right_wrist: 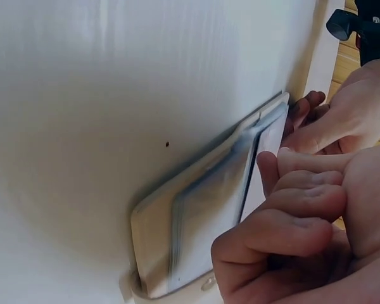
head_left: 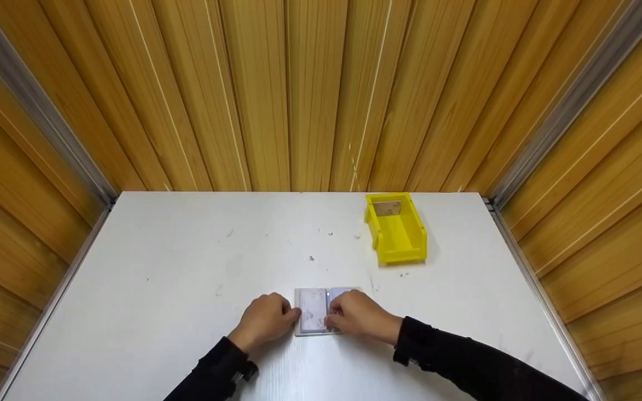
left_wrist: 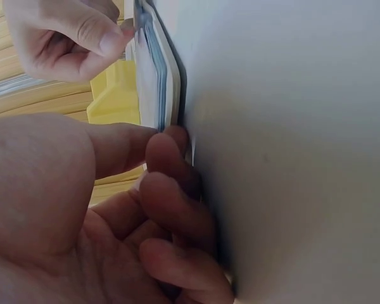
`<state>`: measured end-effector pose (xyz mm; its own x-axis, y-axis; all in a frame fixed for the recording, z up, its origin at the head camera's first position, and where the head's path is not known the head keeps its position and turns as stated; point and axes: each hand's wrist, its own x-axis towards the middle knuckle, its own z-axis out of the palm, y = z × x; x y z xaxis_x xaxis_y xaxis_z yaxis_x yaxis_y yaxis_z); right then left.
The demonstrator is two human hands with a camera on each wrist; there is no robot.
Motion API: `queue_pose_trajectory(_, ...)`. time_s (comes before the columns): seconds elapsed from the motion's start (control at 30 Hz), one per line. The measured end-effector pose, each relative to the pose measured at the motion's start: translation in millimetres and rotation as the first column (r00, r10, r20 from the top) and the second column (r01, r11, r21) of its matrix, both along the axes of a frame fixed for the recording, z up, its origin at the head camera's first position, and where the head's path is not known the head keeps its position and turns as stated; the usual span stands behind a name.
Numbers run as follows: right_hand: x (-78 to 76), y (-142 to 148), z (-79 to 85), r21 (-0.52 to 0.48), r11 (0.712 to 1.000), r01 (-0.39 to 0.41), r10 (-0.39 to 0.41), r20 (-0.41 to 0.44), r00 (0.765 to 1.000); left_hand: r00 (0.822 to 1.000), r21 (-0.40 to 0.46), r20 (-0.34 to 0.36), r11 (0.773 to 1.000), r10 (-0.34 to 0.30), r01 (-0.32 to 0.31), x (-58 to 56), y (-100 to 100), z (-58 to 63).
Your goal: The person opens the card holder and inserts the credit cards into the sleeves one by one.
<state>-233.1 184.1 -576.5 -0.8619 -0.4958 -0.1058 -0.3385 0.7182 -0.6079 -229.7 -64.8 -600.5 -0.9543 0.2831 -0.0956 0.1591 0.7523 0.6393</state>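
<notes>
On the white table lies a flat, pale square plate (right_wrist: 153, 244) with two raised rectangular panels side by side, their edges bluish. The left panel (head_left: 312, 312) is smudged with grey; my right hand covers much of the right panel (right_wrist: 199, 234). My left hand (head_left: 270, 318) pinches the plate's left edge between thumb and index finger, the other fingers curled low by the tabletop. Above the plate, my right hand (head_left: 361, 314) has its fingers curled, thumb and index tips together by the gap between the panels. I cannot tell whether anything small sits between those tips.
Behind and to the right of the plate stands a yellow open bin (head_left: 398, 231) with a brownish label inside its far end. Wood-patterned walls (head_left: 310, 94) rise behind and at both sides of the table (head_left: 187, 239), whose top carries small dark specks.
</notes>
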Motion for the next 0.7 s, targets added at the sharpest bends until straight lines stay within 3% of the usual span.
queue_pose_trajectory(0.4,-26.6,28,30.5,0.029,0.983,0.184,-0.184,0.009,0.983,1.000,0.017,-0.014,1.000,0.002,-0.002,-4.5,-7,7.0)
queue_pose_trajectory(0.7,-38.5,55,21.4,0.126,0.944,0.306,-0.321,0.132,0.938,1.000,0.023,-0.011,1.000,0.012,-0.011,-3.7,-8,3.8)
